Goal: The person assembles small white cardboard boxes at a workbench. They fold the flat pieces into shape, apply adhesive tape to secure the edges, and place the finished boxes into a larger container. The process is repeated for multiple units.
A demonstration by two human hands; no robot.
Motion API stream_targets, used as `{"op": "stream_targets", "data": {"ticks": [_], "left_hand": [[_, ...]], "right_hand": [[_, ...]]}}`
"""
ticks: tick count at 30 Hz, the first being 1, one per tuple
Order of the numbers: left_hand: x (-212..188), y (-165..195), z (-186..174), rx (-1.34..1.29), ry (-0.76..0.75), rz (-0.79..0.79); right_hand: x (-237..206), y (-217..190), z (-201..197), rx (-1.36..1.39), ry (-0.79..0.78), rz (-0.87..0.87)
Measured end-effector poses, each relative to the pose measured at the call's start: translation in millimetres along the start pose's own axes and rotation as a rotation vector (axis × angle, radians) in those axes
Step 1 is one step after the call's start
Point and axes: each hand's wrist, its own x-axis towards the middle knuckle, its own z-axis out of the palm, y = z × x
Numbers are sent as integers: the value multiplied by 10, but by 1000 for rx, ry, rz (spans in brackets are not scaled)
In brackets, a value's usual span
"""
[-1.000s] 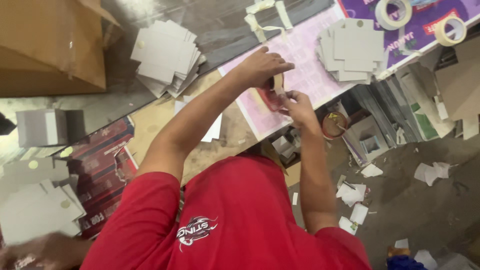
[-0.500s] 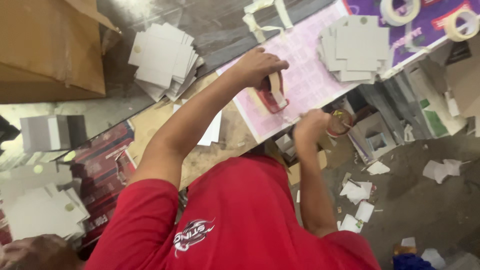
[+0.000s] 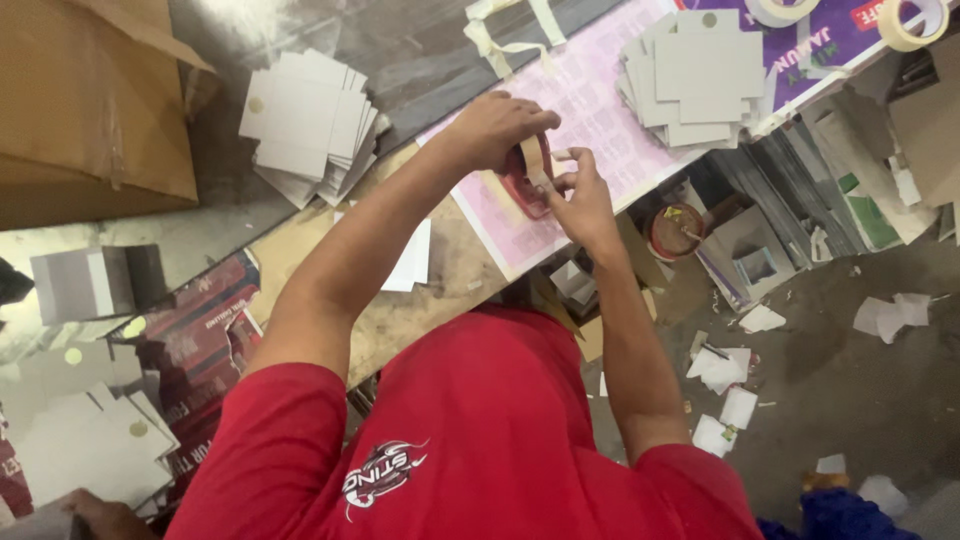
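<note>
The left hand (image 3: pixel 497 128) is seen resting on a red tape dispenser (image 3: pixel 524 188), its grip closed over the top of the tan tape roll (image 3: pixel 533 158) held in that dispenser. The right hand (image 3: pixel 583 200) is placed just beside it, thumb and forefinger pinched on the free end of the tape strip (image 3: pixel 556 156) at the roll. The dispenser stands on a pink printed sheet (image 3: pixel 600 110) laid across the counter (image 3: pixel 420 40). A stack of grey card squares (image 3: pixel 700 75) is noted on the pink sheet, near the hands. A second stack of grey card squares (image 3: pixel 305 125) lies on the counter to the other side. Two tape rolls (image 3: pixel 915 20) are observed at the far edge. A brown cardboard box (image 3: pixel 90 100) sits at one corner. Paper scraps (image 3: pixel 725 390) are scattered on the floor.
</note>
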Motion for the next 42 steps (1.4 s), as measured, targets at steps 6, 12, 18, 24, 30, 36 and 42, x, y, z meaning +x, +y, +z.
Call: {"op": "stream_targets", "data": {"ticks": [6, 12, 18, 24, 30, 36, 42], "left_hand": [[-29, 44, 28, 1, 41, 20], [-18, 35, 58, -11, -21, 1], [54, -9, 125, 71, -41, -36], [-330, 18, 406, 395, 289, -185], [-1925, 48, 400, 113, 157, -516], [-2190, -3, 526, 256, -24, -641], [-2301, 335, 416, 185, 87, -433]], "right_hand": [[-260, -64, -98, 231, 101, 182], [-364, 285, -114, -301, 103, 170], [-696, 991, -593, -757, 225, 391], [-1440, 1225, -592, -392, 217, 242], [-1522, 688, 103, 187, -44, 292], [-804, 54, 947, 349, -229, 54], [-184, -340, 1450, 228, -324, -225]]}}
